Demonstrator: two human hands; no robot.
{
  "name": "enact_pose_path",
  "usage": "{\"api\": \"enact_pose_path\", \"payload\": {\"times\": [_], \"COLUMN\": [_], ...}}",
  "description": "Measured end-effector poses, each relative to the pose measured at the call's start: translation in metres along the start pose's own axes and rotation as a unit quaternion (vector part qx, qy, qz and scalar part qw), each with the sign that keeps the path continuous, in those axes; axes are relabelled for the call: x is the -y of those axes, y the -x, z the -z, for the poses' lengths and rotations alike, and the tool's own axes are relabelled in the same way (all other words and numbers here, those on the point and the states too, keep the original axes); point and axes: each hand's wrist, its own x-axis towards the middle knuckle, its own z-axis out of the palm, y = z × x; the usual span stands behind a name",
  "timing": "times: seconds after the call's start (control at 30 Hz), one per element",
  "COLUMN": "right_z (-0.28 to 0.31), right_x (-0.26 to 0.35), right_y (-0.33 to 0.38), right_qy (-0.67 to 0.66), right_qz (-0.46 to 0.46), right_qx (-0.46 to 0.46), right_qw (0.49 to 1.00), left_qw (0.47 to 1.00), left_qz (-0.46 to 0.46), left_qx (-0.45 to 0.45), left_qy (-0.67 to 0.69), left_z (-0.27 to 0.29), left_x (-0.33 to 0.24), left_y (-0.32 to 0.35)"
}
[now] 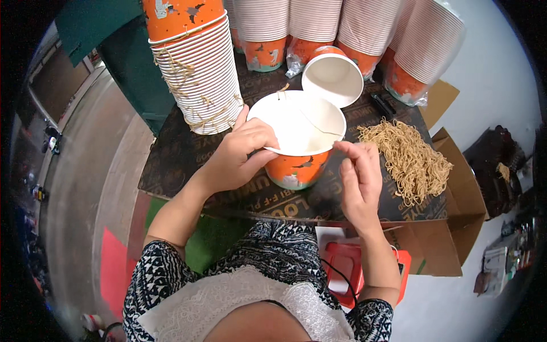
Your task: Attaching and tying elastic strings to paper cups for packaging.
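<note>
An orange paper bucket [299, 170] with a white inside stands upright on the dark printed tabletop in front of me. My left hand [242, 149] holds its left rim, thumb outside and fingers over the edge. At the right rim, my right hand [362, 176] has its fingers curled, the fingertips touching or close to the edge. Whatever they pinch is too small to make out. A thin cord [319, 126] runs across the inside toward that rim. On the far rim sticks up a short tan cord end [284, 88].
A tall stack of nested buckets [199, 85] with cords stands at left. Behind, a single bucket [333, 80] lies tipped; wrapped bucket stacks [319, 20] line the back. To the right are a tan cord pile [410, 162], a black object [383, 105] and an open cardboard box [456, 199].
</note>
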Motion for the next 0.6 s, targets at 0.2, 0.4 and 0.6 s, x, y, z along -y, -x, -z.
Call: {"api": "enact_pose_path", "payload": {"times": [0.2,0.4,0.6], "right_z": [-0.004,-0.001,0.003], "right_x": [-0.001,-0.013,-0.021], "right_y": [-0.026,-0.039,-0.053], "right_qy": [0.031,0.016,-0.045], "right_qz": [0.068,0.039,-0.026], "right_qx": [0.027,0.048,0.059], "right_qw": [0.997,0.998,0.997], "left_qw": [1.0,0.998,0.987], "left_qz": [0.012,0.035,0.064], "left_qx": [0.024,0.031,0.025], "left_qy": [0.014,0.041,0.146], "left_z": [0.009,0.012,0.014], "left_x": [-0.01,-0.005,0.025], "left_y": [-0.026,-0.045,-0.059]}}
